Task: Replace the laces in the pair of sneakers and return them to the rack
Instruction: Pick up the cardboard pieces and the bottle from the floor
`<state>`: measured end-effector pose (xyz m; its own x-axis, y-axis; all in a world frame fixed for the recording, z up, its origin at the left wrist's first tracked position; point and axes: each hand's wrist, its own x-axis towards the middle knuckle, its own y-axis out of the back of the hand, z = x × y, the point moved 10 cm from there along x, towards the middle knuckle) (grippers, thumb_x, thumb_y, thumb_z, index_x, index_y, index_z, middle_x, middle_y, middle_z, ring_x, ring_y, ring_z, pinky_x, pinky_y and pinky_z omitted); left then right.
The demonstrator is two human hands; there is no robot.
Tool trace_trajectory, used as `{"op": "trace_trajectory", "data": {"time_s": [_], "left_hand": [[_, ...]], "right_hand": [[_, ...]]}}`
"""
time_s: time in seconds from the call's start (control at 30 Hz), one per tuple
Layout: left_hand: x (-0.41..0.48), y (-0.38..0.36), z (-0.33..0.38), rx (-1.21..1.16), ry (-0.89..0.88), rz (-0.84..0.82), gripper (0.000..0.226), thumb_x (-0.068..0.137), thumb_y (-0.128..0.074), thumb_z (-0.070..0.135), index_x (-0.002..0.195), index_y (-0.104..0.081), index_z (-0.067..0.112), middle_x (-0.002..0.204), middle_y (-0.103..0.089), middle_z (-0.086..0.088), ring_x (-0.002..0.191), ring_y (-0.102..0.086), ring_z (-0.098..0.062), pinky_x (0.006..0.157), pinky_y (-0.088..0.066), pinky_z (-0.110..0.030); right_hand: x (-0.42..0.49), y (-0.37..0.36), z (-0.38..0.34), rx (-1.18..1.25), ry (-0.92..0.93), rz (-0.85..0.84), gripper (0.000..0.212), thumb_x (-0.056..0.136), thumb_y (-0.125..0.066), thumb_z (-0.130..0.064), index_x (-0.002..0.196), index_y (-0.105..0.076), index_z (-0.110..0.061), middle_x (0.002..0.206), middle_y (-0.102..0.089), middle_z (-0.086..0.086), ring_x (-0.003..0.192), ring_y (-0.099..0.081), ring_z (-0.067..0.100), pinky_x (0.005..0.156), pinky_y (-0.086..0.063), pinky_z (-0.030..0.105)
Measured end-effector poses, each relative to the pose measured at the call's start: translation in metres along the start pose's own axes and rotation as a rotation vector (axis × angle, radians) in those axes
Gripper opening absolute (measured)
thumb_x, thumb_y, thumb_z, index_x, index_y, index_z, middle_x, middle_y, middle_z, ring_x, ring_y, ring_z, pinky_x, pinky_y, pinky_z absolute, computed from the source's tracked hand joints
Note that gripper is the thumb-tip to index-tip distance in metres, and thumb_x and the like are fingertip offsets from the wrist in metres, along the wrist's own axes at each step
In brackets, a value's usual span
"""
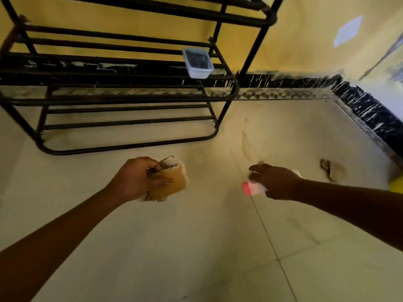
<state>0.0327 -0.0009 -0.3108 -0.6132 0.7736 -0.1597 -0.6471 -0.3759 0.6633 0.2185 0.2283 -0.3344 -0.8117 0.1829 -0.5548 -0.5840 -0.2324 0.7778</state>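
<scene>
Left hand point(133, 179) is out over the floor point(196, 247), in front of the rack point(130, 99). Its grip is curled tight round a tan sneaker point(172, 182): thumb on top, fingers underneath. The sneaker is blurred, with white showing at its top and right edge. It is held clear of the floor, below the rack's lowest front rail and apart from it.

Right hand point(277, 182) is off to the right, back of the hand facing up and fingers pointing left. Its grip is closed on a white-and-red item point(250, 188), whose red end sticks out below the fingers. The item is too blurred to say what it is. The two hands are well apart.

The rack is black metal with barred shelves and stands against a yellow wall point(294, 40). No shoes show on the shelves in view. A clear plastic container point(198, 63) sits at the right end of a middle shelf, with dark contents.

A dark mark point(327, 171) is on the floor right of the right hand. A yellow thing point(397, 184) is cut off by the right edge. A black skirting point(370, 110) runs along the wall base.
</scene>
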Motion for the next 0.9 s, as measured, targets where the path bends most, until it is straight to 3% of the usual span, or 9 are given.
{"op": "trace_trajectory", "data": {"time_s": [0.13, 0.2, 0.3, 0.43, 0.6, 0.7, 0.8, 0.9], "left_hand": [[0.019, -0.029, 0.011, -0.022, -0.003, -0.048, 0.018, 0.075, -0.076, 0.022, 0.081, -0.059, 0.026, 0.084, -0.058, 0.01, 0.075, -0.053, -0.003, 0.06, -0.038, -0.014], [0.032, -0.044, 0.02, 0.003, -0.028, -0.085, 0.02, 0.073, -0.078, 0.025, 0.077, -0.059, 0.029, 0.083, -0.058, 0.011, 0.077, -0.054, -0.005, 0.063, -0.04, -0.016], [0.055, -0.064, 0.037, 0.011, -0.035, -0.118, 0.019, 0.072, -0.079, 0.025, 0.076, -0.061, 0.025, 0.082, -0.06, 0.005, 0.079, -0.057, -0.014, 0.071, -0.044, -0.026], [0.07, -0.096, 0.064, 0.0, -0.02, -0.156, 0.019, 0.073, -0.077, 0.026, 0.076, -0.06, 0.018, 0.081, -0.06, 0.0, 0.077, -0.055, -0.016, 0.071, -0.043, -0.028], [0.055, -0.129, 0.091, -0.008, 0.024, -0.232, 0.023, 0.072, -0.078, 0.029, 0.08, -0.064, 0.014, 0.084, -0.063, -0.003, 0.079, -0.058, -0.017, 0.071, -0.046, -0.031], [0.043, -0.143, 0.098, -0.014, 0.044, -0.258, 0.025, 0.072, -0.078, 0.03, 0.079, -0.061, 0.015, 0.075, -0.057, 0.005, 0.069, -0.051, -0.007, 0.059, -0.039, -0.017], [0.032, -0.151, 0.101, -0.003, 0.051, -0.263, 0.025, 0.072, -0.078, 0.031, 0.075, -0.058, 0.015, 0.067, -0.05, 0.012, 0.061, -0.045, -0.001, 0.05, -0.03, -0.011], [0.023, -0.154, 0.105, 0.009, 0.064, -0.238, 0.027, 0.073, -0.077, 0.032, 0.073, -0.056, 0.014, 0.066, -0.051, 0.008, 0.06, -0.045, -0.001, 0.05, -0.028, -0.011]], "right_hand": [[0.028, -0.036, 0.02, -0.006, -0.027, 0.045, 0.061, 0.093, -0.046, -0.008, 0.148, -0.022, -0.018, 0.159, -0.003, 0.006, 0.145, -0.013, 0.025, 0.115, -0.02, 0.032], [0.039, -0.05, 0.027, -0.004, -0.029, 0.064, 0.059, 0.094, -0.045, -0.008, 0.148, -0.022, -0.016, 0.157, -0.011, 0.01, 0.144, -0.015, 0.027, 0.115, -0.014, 0.032], [0.049, -0.058, 0.039, 0.099, -0.032, 0.129, 0.051, 0.09, -0.051, -0.008, 0.139, -0.037, -0.011, 0.142, -0.04, 0.012, 0.133, -0.034, 0.03, 0.11, -0.02, 0.033], [0.05, -0.068, 0.045, 0.244, -0.05, 0.107, 0.047, 0.088, -0.059, -0.022, 0.131, -0.044, -0.012, 0.124, -0.055, 0.011, 0.115, -0.05, 0.029, 0.099, -0.033, 0.035], [0.032, -0.081, 0.055, 0.603, -0.258, 0.137, 0.051, 0.082, -0.066, -0.028, 0.128, -0.047, -0.012, 0.123, -0.051, 0.012, 0.111, -0.051, 0.033, 0.087, -0.044, 0.039], [0.007, -0.1, 0.065, 0.894, -0.477, 0.23, 0.055, 0.074, -0.074, -0.031, 0.122, -0.055, -0.013, 0.134, -0.044, 0.012, 0.122, -0.043, 0.033, 0.096, -0.043, 0.045], [-0.006, -0.115, 0.055, 0.936, -0.459, 0.209, 0.06, 0.072, -0.077, -0.028, 0.126, -0.055, -0.012, 0.141, -0.04, 0.014, 0.131, -0.033, 0.035, 0.104, -0.036, 0.043], [-0.022, -0.126, 0.054, 0.92, -0.534, 0.211, 0.054, 0.074, -0.075, -0.035, 0.12, -0.059, -0.013, 0.121, -0.053, 0.011, 0.116, -0.041, 0.035, 0.092, -0.039, 0.038]]}}
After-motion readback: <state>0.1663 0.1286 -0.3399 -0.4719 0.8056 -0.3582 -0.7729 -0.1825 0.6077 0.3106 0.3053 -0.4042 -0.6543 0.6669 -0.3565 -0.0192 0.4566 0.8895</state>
